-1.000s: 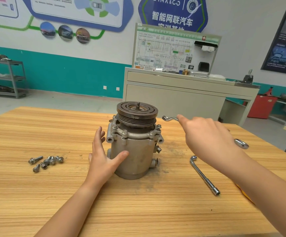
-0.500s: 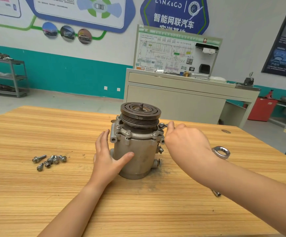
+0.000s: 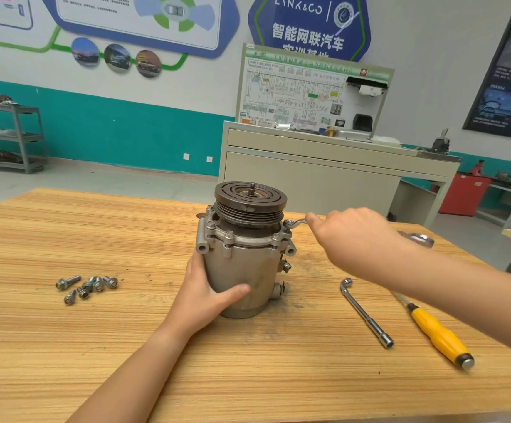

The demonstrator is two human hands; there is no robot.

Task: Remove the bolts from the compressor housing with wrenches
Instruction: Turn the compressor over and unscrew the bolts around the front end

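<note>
A grey metal compressor housing [image 3: 248, 270] stands upright on the wooden table [image 3: 95, 346], with a dark grooved pulley [image 3: 249, 203] on top. My left hand [image 3: 208, 291] grips the housing's left side, thumb across the front. My right hand [image 3: 352, 239] holds a ring wrench [image 3: 295, 222]; its near ring sits at a bolt on the housing's upper right flange. The wrench's other ring end [image 3: 420, 239] sticks out behind my hand. More bolts [image 3: 229, 236] stand in the flange. Several loose bolts [image 3: 88, 286] lie on the table to the left.
An L-shaped socket wrench [image 3: 365, 312] and a yellow-handled screwdriver [image 3: 437, 335] lie on the table to the right of the housing. Behind the table stands a beige cabinet [image 3: 324, 175] with a wiring display board. A metal shelf [image 3: 10, 135] is at the far left.
My right hand brought the ring wrench in to the housing's upper right flange, then drew back right with its ring there. My left hand closed more firmly round the housing.
</note>
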